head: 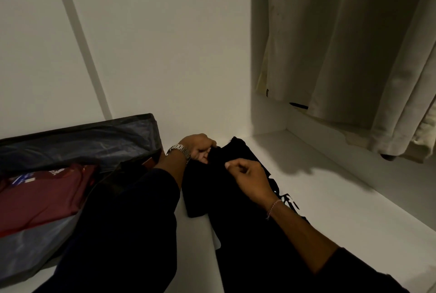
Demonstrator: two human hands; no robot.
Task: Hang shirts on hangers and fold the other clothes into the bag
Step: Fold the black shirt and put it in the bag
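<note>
Black garment (pixel 238 198): lies on the white wardrobe shelf (pixel 330 198), just right of the open bag; white print shows at its right edge; too dark to tell what kind of garment it is.
Left hand (pixel 200 148): fingers curled, pinching the garment's far edge; a metal watch (pixel 179 151) on the wrist.
Right hand (pixel 250 177): hovers over the cloth with thumb and forefinger pinched; I cannot tell whether fabric is caught between them.
Step in hand: likely folding. Hold both corners level, lay the edges even, smooth creases flat before the next fold.
Storage bag (pixel 77 141): open at left, a folded maroon garment (pixel 44 196) inside, room beside it.
Hanging pale clothes (pixel 349 44): upper right, well apart.
</note>
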